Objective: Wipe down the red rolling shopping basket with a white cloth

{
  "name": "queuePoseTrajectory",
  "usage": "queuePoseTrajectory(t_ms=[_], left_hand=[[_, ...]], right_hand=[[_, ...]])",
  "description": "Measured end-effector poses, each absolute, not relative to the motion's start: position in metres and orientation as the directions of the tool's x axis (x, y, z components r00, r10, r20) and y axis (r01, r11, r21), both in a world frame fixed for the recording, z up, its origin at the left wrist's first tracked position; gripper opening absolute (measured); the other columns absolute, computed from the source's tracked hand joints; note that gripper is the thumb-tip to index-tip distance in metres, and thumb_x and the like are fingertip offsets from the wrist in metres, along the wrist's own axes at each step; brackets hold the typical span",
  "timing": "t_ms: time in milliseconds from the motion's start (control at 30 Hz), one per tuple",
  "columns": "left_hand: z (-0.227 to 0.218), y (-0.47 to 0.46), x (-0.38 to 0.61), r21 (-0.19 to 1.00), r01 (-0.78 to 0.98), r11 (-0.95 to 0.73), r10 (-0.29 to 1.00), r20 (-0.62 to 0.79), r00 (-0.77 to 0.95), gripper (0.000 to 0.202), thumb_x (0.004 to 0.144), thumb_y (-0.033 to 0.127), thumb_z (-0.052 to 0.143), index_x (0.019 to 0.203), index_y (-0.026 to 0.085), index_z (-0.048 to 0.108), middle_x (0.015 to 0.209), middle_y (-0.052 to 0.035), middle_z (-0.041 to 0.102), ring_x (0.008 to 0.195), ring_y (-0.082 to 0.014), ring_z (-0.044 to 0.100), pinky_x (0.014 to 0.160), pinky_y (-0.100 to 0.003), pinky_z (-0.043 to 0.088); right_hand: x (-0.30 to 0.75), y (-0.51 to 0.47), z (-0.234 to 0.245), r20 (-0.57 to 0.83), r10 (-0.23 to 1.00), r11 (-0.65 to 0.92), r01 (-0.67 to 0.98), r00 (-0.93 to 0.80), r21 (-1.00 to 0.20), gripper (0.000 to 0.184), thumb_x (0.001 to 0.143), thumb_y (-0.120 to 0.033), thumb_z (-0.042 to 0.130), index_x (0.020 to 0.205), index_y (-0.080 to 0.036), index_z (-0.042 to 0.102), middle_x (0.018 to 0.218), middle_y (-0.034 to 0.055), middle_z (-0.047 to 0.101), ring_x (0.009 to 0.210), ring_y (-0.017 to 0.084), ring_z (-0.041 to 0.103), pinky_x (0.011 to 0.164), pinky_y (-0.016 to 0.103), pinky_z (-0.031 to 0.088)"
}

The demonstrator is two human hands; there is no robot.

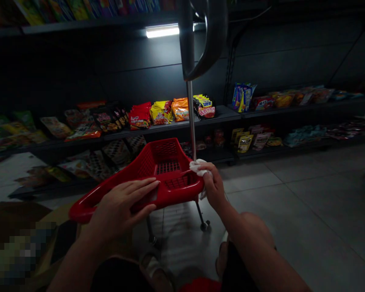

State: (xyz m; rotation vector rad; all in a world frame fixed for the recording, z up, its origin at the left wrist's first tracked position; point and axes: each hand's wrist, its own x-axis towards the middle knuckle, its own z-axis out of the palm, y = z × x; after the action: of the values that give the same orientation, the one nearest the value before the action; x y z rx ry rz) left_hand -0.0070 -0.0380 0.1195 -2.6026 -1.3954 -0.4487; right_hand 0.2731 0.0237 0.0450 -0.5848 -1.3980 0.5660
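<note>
Red cart (pixel 140 170), latticed basket (pixel 167 149) ahead, our left hand (pixel 121 205) lying open on its handle (pixel 179 195), our right hand (pixel 214 186) clutching white cloth (pixel 198 165)

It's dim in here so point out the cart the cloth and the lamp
Cart (pixel 179 196): head view, on its red handle.
Cloth (pixel 197 165): head view, on its upper folds.
Lamp (pixel 162 31): head view, on its lit tube.

Left grip (pixel 119 204) laid flat — right grip (pixel 213 184) curled
</note>
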Motion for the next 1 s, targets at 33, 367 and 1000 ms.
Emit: queuePoseTrajectory(t_ms=[33,367,1000], left_hand=[[0.12,-0.036,-0.01,0.022,0.828,-0.56,0.787,0.328,0.523,0.057,0.089,0.05,0.057,0.143,0.031,0.05,0.143,-0.004,0.057,0.126,-0.0262,0.057,0.104,-0.043,0.047],[0.141,-0.025,0.027,0.07,0.907,-0.415,0.836,0.423,0.35,0.038,0.098,0.045,0.042,0.108,0.024,0.073,0.113,-0.0044,0.075,0.114,-0.0221,0.063,0.109,-0.044,0.042],[0.143,-0.015,0.079,-0.047,0.883,-0.468,0.842,0.279,0.461,0.054,0.101,0.045,0.031,0.083,0.023,0.076,0.08,-0.0071,0.077,0.077,-0.0208,0.069,0.073,-0.033,0.046]], right_hand=[[0.273,0.028,0.038,0.665,0.734,0.676,-0.064,0.139,-0.734,0.019,0.096,-0.027,0.045,0.1,-0.023,0.064,0.11,0.0048,0.067,0.113,0.02,0.059,0.102,0.04,0.042],[0.283,0.063,0.081,0.297,0.893,0.423,-0.406,0.339,-0.81,0.036,0.088,-0.055,0.055,0.106,-0.024,0.056,0.094,0.0014,0.066,0.079,0.016,0.063,0.068,0.027,0.051],[0.25,0.101,0.141,0.571,0.805,0.549,-0.166,-0.16,-0.819,0.031,0.082,-0.04,0.066,0.105,-0.021,0.059,0.083,-0.0033,0.061,0.07,0.012,0.055,0.064,0.022,0.046]])
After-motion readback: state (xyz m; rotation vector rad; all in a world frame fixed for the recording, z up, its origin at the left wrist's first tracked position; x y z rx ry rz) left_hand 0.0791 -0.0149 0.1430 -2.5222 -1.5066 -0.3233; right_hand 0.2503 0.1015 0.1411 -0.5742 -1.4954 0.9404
